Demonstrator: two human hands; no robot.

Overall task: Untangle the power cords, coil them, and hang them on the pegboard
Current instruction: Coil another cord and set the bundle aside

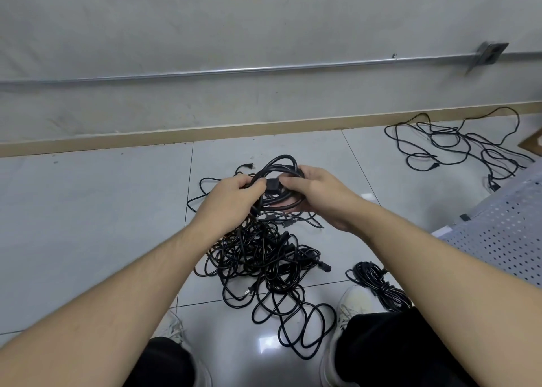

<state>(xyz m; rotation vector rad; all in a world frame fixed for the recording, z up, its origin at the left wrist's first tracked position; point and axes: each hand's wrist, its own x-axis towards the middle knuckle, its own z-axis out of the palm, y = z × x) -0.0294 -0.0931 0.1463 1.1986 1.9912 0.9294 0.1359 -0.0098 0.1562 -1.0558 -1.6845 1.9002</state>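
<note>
Floor (96, 210): hands grip coiled cord (281, 164).

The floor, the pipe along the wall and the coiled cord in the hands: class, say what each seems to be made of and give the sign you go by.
Floor: likely glazed ceramic tile; glossy, with grout lines and a light reflection.
Pipe: seemingly bare metal; silvery with a dull shine.
Coiled cord: black rubber or plastic sheathing, matte; it bends into smooth loops.

Glossy pale floor tiles (102, 210) reflect light; black rubbery matt cords (264, 257); dull metal wall conduit (234, 70); perforated white metal pegboard (504, 234).
</note>
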